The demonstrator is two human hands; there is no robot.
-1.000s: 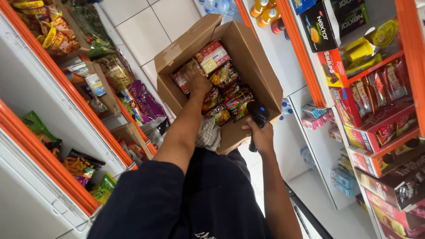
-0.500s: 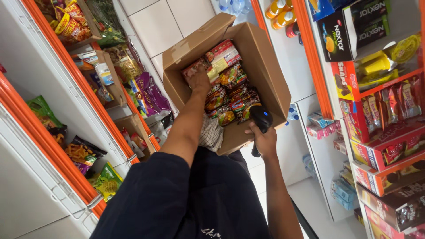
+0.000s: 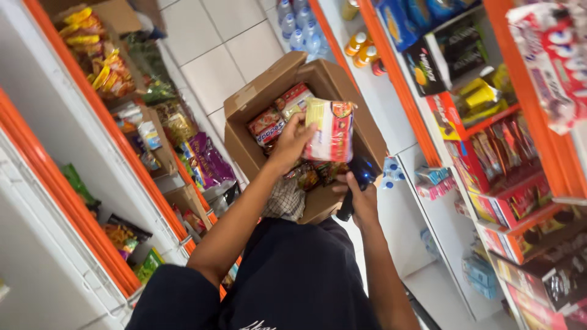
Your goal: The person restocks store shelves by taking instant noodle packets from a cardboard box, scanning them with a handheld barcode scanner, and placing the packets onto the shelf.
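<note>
An open brown cardboard box (image 3: 259, 98) full of snack and noodle packets sits in front of me, resting against my dark-clothed lap. My left hand (image 3: 291, 143) is shut on a yellow and red noodle packet (image 3: 333, 129), held up above the box's contents. My right hand (image 3: 367, 205) grips a black handheld scanner (image 3: 359, 176) at the box's near right edge, just below the packet. A checked cloth (image 3: 285, 198) hangs by the box's near side.
Orange-edged white shelves (image 3: 92, 153) with bagged snacks run along the left. More shelves (image 3: 489, 128) with boxed and wrapped packets run along the right. Water bottles (image 3: 296, 30) and orange drinks (image 3: 361, 49) stand beyond the box. White floor tiles (image 3: 208, 43) show between the shelves.
My left hand was down among the packets in the box; now it has lifted one noodle packet out. The right hand stays on the scanner by the box edge.
</note>
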